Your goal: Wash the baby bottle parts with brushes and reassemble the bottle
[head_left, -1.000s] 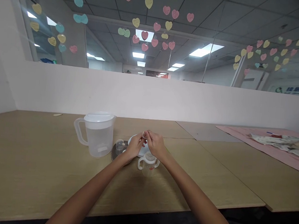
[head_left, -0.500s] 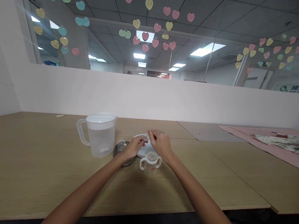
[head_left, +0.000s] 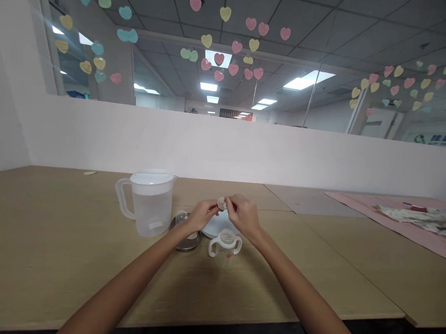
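Note:
My left hand [head_left: 202, 214] pinches a small round whitish piece, which looks like a baby bottle's nipple ring [head_left: 222, 203]. My right hand [head_left: 243, 215] has its fingertips closed at the ring's right side; what lies between them is too small to make out. Below both hands stands an uncapped clear baby bottle [head_left: 224, 256] with two white side handles and red print, upright on the table. Behind it is a white plate [head_left: 215, 229], partly covered by my hands. A round metal tray [head_left: 187, 245] lies beneath my left wrist, with a clear cap [head_left: 181, 216] on it.
To the left stands a lidded translucent pitcher [head_left: 151, 210] with water in it. A pink cloth [head_left: 398, 220] with patterned fabric [head_left: 425, 220] covers the wooden table's [head_left: 67, 258] far right. A white wall [head_left: 152, 139] with windows rises behind the table.
My right fingers have come in closer against the ring, and the ring has turned and shifted slightly right. The thin piece seen earlier at my right fingertips is now hidden. The view tilted slightly.

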The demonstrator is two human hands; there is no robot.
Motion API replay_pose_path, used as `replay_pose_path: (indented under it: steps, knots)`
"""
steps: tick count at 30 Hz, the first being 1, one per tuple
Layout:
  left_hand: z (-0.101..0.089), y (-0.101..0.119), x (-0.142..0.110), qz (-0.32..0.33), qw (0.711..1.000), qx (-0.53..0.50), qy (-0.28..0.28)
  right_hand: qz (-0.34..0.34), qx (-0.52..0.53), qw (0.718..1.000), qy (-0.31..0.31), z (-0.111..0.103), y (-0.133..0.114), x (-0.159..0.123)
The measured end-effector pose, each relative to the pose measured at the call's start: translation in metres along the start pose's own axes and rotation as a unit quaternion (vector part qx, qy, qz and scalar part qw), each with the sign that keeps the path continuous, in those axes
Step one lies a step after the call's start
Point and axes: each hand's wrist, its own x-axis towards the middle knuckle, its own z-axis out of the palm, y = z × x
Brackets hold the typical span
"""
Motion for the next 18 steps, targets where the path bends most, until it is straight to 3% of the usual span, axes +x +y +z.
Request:
replay_pose_path:
  steps: [7, 14, 16, 18]
  knots:
    - [-0.020, 0.017, 0.015, 0.031, 0.999, 0.021, -0.011, -0.022, 0.035, 0.986, 0.163, -0.044, -0.018, 0.020]
    - [-0.033, 0.029, 0.034, 0.057, 0.997, 0.039, -0.029, 0.053, 0.041, 0.957, 0.282, -0.074, -0.023, 0.021]
    - [-0.036, 0.023, 0.036, 0.056, 0.996, 0.064, -0.034, 0.068, 0.045, 0.937, 0.340, -0.094, -0.022, 0.023]
    - [-0.038, 0.012, 0.034, 0.032, 0.993, 0.103, -0.048, 0.087, 0.062, 0.886, 0.451, -0.116, -0.014, 0.027]
